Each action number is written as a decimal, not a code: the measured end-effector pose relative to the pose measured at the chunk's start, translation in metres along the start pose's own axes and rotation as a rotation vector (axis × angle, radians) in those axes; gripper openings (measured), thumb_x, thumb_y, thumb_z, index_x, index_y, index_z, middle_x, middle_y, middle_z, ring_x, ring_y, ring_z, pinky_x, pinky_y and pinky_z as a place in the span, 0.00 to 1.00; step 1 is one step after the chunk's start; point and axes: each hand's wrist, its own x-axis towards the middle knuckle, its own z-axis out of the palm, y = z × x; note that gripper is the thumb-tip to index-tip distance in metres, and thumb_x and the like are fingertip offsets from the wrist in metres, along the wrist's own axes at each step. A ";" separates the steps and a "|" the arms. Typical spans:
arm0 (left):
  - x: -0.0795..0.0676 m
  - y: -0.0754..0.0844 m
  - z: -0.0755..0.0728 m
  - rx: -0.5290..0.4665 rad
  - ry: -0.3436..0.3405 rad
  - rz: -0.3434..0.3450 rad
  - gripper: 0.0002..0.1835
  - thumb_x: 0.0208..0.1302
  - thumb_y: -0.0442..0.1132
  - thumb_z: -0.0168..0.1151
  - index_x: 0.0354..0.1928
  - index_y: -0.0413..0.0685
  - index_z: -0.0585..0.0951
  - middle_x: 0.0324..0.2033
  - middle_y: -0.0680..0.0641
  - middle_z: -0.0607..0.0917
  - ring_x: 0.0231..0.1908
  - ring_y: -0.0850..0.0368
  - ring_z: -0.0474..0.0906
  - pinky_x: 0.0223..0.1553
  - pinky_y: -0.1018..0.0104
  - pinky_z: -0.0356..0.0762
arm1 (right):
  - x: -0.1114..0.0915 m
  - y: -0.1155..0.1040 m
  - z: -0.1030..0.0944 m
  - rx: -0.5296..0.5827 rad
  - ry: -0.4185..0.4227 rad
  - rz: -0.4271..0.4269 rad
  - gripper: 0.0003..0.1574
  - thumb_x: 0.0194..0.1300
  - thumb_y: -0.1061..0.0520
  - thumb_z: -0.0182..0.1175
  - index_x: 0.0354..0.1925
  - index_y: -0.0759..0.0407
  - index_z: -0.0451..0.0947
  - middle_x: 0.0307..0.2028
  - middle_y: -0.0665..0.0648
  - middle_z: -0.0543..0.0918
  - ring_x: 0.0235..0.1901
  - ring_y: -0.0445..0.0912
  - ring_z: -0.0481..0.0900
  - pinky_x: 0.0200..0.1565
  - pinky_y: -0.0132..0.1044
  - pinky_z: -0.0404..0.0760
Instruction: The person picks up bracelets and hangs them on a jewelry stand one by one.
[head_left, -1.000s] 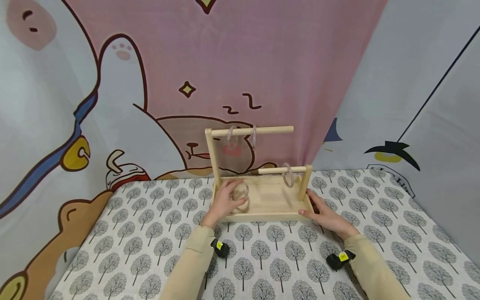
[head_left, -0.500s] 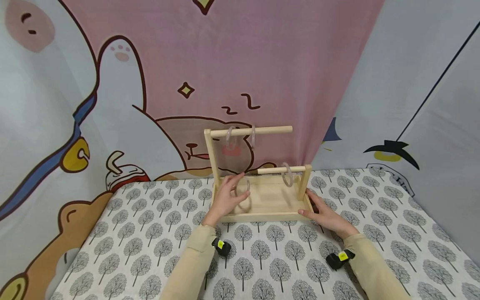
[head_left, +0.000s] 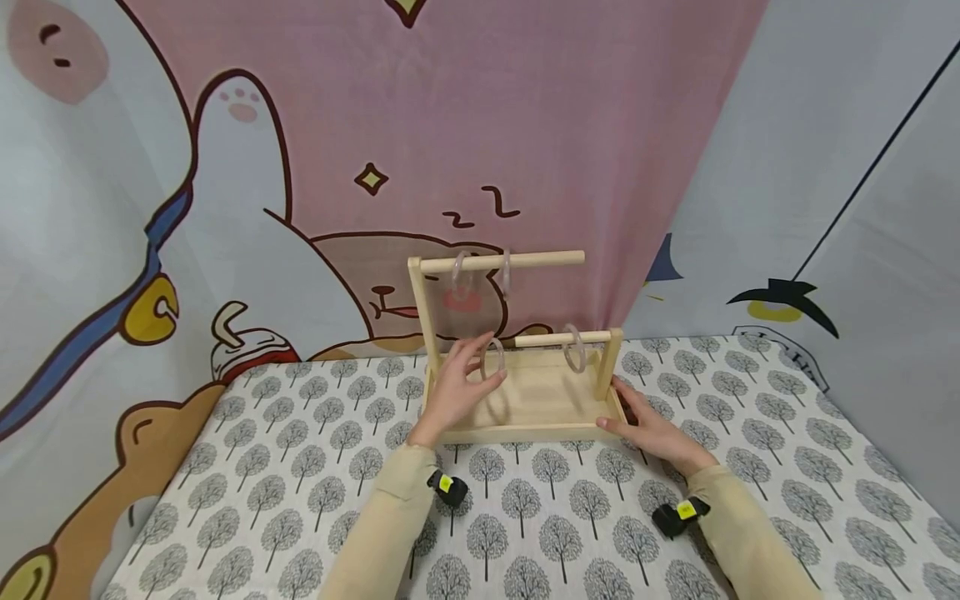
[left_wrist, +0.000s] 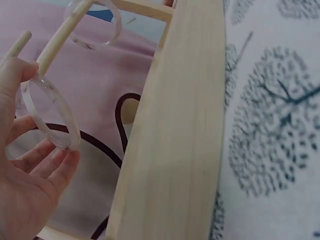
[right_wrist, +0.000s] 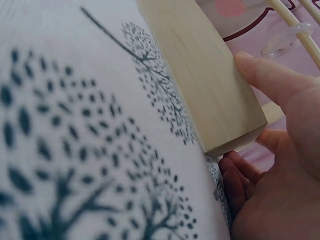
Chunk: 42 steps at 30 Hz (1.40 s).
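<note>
My left hand (head_left: 455, 392) pinches a translucent, pale pink bangle (left_wrist: 71, 125) between thumb and fingers. It holds the bangle upright above the tray of a light wooden bracelet stand (head_left: 540, 433). In the left wrist view the bangle's upper edge overlaps the free end of the stand's lower rod (left_wrist: 55, 45). Another bangle (head_left: 583, 357) hangs on that rod, close to its post. With the thumb on the front wall and fingers around the end, my right hand (head_left: 652, 433) grips the tray's right front corner.
Two more bangles hang on the upper rod (head_left: 551, 259), which reaches right from the tall left post (head_left: 424, 312). A tree-print cloth (head_left: 525, 533) covers the table. Behind it hangs a cartoon-patterned curtain (head_left: 525, 125).
My left hand has raised the bangle from low in the tray, up and slightly right, to the lower rod's free end. My right hand has stayed on the tray corner.
</note>
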 end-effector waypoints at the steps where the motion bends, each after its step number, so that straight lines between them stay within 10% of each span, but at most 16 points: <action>1: 0.001 0.002 0.000 -0.013 0.002 0.012 0.36 0.58 0.38 0.70 0.68 0.43 0.68 0.59 0.40 0.70 0.58 0.47 0.70 0.58 0.61 0.71 | 0.000 0.000 -0.001 0.005 -0.006 0.000 0.58 0.67 0.50 0.61 0.77 0.53 0.32 0.70 0.75 0.43 0.65 0.70 0.55 0.61 0.64 0.60; 24: 0.015 0.027 0.015 -0.101 -0.003 0.132 0.34 0.58 0.35 0.70 0.67 0.41 0.69 0.55 0.37 0.70 0.54 0.43 0.70 0.57 0.57 0.73 | 0.004 -0.004 -0.005 0.001 -0.039 0.003 0.54 0.66 0.51 0.63 0.76 0.58 0.40 0.65 0.74 0.60 0.62 0.65 0.63 0.58 0.55 0.68; 32: 0.020 0.026 0.026 -0.083 -0.029 0.119 0.35 0.58 0.36 0.70 0.67 0.42 0.69 0.57 0.40 0.70 0.54 0.48 0.70 0.56 0.64 0.72 | 0.003 -0.007 -0.005 -0.043 -0.065 0.009 0.58 0.68 0.48 0.60 0.76 0.59 0.32 0.72 0.74 0.40 0.68 0.69 0.51 0.64 0.62 0.57; 42: 0.025 0.027 0.037 -0.096 -0.044 0.107 0.36 0.56 0.35 0.71 0.67 0.39 0.69 0.58 0.41 0.70 0.58 0.49 0.69 0.56 0.63 0.72 | 0.003 -0.009 -0.004 -0.056 -0.067 0.002 0.57 0.69 0.49 0.59 0.76 0.59 0.32 0.72 0.74 0.37 0.68 0.70 0.48 0.64 0.63 0.53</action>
